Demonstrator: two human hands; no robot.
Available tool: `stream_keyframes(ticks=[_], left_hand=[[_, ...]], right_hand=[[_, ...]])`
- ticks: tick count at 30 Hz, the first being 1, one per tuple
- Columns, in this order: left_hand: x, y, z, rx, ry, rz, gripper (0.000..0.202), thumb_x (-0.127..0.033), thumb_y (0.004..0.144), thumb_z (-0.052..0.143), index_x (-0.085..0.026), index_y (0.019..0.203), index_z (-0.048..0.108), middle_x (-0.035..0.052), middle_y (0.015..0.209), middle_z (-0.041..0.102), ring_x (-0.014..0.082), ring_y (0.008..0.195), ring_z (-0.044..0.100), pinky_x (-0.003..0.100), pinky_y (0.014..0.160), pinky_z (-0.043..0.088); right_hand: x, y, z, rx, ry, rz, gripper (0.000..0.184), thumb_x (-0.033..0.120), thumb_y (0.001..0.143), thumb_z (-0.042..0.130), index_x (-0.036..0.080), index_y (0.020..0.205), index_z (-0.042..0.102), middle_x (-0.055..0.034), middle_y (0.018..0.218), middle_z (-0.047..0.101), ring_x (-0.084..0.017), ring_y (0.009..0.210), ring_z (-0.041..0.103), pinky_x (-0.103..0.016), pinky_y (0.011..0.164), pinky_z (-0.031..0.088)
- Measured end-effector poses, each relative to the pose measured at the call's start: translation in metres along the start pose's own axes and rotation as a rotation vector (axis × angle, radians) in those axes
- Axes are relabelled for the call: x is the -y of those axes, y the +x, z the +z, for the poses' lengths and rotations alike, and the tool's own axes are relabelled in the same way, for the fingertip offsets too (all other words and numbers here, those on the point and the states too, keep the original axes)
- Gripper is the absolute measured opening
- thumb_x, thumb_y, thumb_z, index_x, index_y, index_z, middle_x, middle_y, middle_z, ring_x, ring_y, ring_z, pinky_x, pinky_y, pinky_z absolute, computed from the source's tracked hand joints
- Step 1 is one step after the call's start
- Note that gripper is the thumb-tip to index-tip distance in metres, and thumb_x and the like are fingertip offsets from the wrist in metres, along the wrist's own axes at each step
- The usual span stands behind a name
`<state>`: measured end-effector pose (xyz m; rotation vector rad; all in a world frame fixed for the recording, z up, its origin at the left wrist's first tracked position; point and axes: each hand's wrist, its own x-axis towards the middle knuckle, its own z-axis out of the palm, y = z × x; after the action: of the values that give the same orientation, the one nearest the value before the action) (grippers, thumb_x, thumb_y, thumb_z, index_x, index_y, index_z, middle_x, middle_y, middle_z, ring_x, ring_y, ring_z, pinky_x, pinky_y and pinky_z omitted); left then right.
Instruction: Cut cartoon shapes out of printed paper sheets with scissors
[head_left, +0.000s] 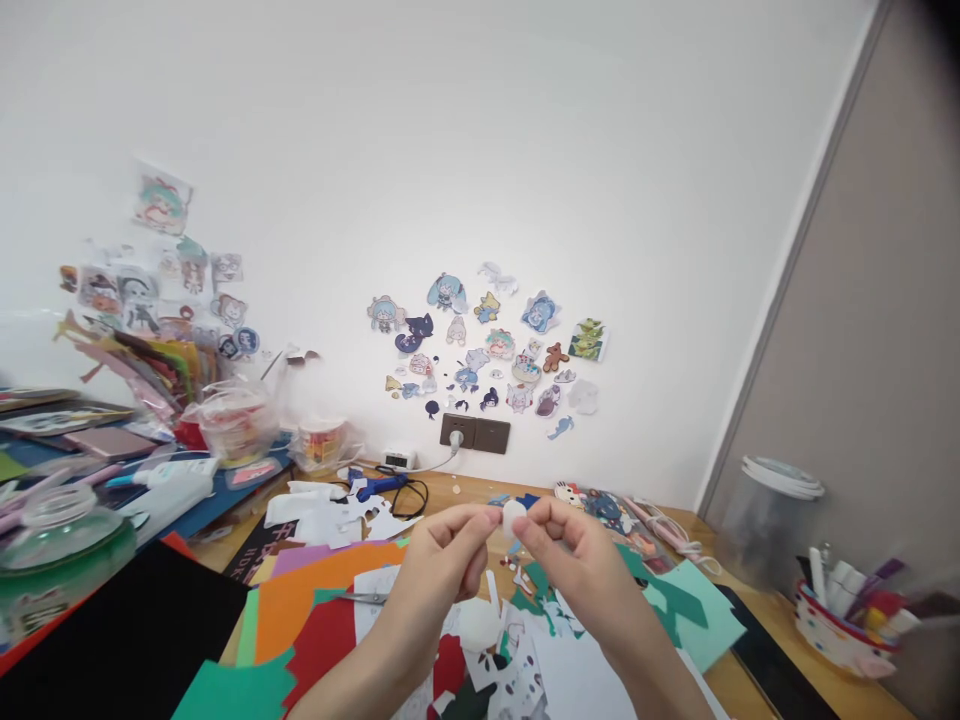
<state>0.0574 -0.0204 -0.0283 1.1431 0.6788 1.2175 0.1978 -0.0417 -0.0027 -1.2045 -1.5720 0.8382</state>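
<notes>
A small rounded white paper piece [514, 515] is held up between my two hands above the desk. My left hand [453, 548] pinches with thumb and forefinger at its left edge. On the other side, the thumb and fingers of my right hand [564, 548] close on its right edge. Below the hands lie paper scraps, among them a white rounded cutout [478, 626], red paper [324, 632] and green offcuts [555, 612]. Scissors [364, 598] rest just left of my left wrist, partly hidden.
Coloured sheets, including orange [322, 592] and black paper [127, 635], cover the left side. A green-filled jar [64, 560] stands far left. To the right are a pen basket [844, 635] and a clear tub [769, 530]. A glue gun [379, 486] lies near the wall.
</notes>
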Motion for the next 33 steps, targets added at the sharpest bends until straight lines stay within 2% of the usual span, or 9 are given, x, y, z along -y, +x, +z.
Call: stream_keyframes(ticks=[4,12,17,21,24,27,30,33], left_hand=[[-0.003,-0.003,-0.003,0.033,0.064,0.033,0.026,-0.040,0.074,0.060,-0.015,0.080,0.062,-0.0097,0.039,0.026,0.0047,0.040,0.015,0.021,0.040,0.011],[-0.009,-0.007,-0.004,-0.018,0.144,0.111,0.023,-0.038,0.071,0.064,-0.015,0.076,0.063,-0.0098,0.040,0.026,0.0037,0.040,0.018,0.018,0.039,0.014],[-0.011,-0.009,-0.008,0.018,0.152,0.152,0.024,-0.038,0.073,0.062,-0.017,0.083,0.064,-0.0088,0.042,0.031,0.0046,0.040,0.023,0.018,0.040,0.017],[-0.014,-0.009,-0.009,0.003,0.204,0.164,0.020,-0.036,0.071,0.064,-0.017,0.075,0.063,-0.0080,0.044,0.031,0.0048,0.042,0.022,0.018,0.039,0.015],[-0.017,-0.010,-0.008,-0.026,0.194,0.148,0.018,-0.036,0.071,0.063,-0.018,0.072,0.061,-0.0090,0.045,0.026,0.0050,0.042,0.018,0.019,0.039,0.013],[-0.021,-0.011,-0.008,-0.018,0.190,0.114,0.019,-0.037,0.072,0.062,-0.018,0.074,0.060,-0.0096,0.044,0.025,0.0049,0.042,0.016,0.019,0.039,0.013],[-0.023,-0.010,-0.010,-0.006,0.242,0.093,0.020,-0.037,0.074,0.061,-0.017,0.076,0.060,-0.0093,0.045,0.029,0.0042,0.041,0.017,0.018,0.039,0.013],[-0.025,-0.007,-0.013,0.000,0.263,0.073,0.020,-0.037,0.074,0.061,-0.017,0.075,0.059,-0.0092,0.045,0.031,0.0034,0.040,0.020,0.017,0.038,0.014]], right_hand=[[0.002,-0.002,-0.001,0.027,0.036,0.001,0.034,0.050,0.078,0.053,0.018,0.069,0.053,0.0070,0.051,0.027,-0.008,0.045,0.019,-0.022,0.040,0.015],[0.012,-0.010,-0.003,0.048,-0.050,-0.074,0.026,0.042,0.082,0.051,0.018,0.076,0.061,0.0015,0.062,0.047,-0.010,0.055,0.036,-0.023,0.048,0.026],[0.013,-0.011,-0.002,0.081,-0.049,-0.034,0.024,0.041,0.080,0.055,0.018,0.075,0.062,0.0014,0.060,0.047,-0.011,0.054,0.035,-0.023,0.048,0.025],[0.011,-0.011,0.000,0.079,0.150,-0.009,0.021,0.038,0.084,0.046,0.021,0.080,0.058,0.0036,0.059,0.036,-0.010,0.051,0.027,-0.022,0.045,0.023],[0.011,-0.011,0.000,0.122,0.383,-0.038,0.017,0.024,0.082,0.038,0.023,0.090,0.053,0.0003,0.072,0.041,-0.012,0.057,0.034,-0.023,0.052,0.034],[0.011,-0.012,-0.002,0.150,0.385,-0.042,0.020,0.016,0.077,0.040,0.023,0.092,0.052,-0.0020,0.084,0.045,-0.013,0.065,0.040,-0.025,0.060,0.039],[0.012,-0.014,-0.002,0.097,0.288,-0.060,0.017,0.020,0.081,0.047,0.024,0.097,0.050,-0.0017,0.091,0.048,-0.014,0.075,0.044,-0.024,0.066,0.040],[0.012,-0.014,-0.001,0.059,0.285,-0.100,0.021,0.025,0.080,0.057,0.025,0.098,0.048,-0.0002,0.093,0.050,-0.013,0.079,0.048,-0.022,0.070,0.041]])
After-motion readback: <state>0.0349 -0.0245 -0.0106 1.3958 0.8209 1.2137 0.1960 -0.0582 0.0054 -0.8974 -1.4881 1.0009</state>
